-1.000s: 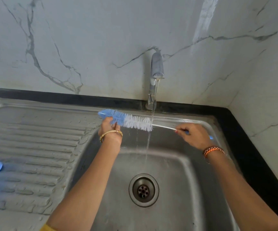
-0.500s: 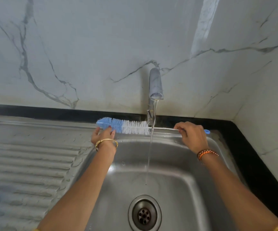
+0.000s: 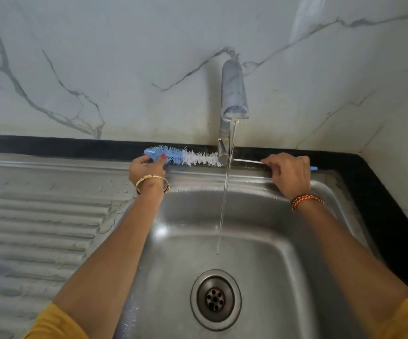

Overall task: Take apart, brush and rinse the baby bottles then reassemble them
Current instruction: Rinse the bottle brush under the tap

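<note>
From over the person's shoulders, a long bottle brush with blue and white bristles lies level along the back rim of the stainless steel sink, just behind the thin stream of water falling from the steel tap. The left hand pinches its blue bristle tip; the right hand curls around its thin handle.
</note>
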A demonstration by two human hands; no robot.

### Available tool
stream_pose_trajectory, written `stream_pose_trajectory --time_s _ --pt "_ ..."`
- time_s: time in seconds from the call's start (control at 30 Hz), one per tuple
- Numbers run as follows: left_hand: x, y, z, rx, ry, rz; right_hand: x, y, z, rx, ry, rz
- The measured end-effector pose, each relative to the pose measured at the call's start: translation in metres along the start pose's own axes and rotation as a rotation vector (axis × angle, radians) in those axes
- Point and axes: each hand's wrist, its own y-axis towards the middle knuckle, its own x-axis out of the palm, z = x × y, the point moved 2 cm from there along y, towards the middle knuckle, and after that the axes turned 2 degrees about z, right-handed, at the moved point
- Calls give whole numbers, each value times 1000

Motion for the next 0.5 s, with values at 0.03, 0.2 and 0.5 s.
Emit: stream_pose_trajectory --time_s 0.03,0.2,0.5 --pt "1 5 -1 26 57 -8 1 2 0 4 -8 -1" --pt "1 16 -7 75 209 -19 4 8 -2 39 -59 -51" --pt "-9 2 -11 62 115 14 6 -7 -4 2 -56 12"
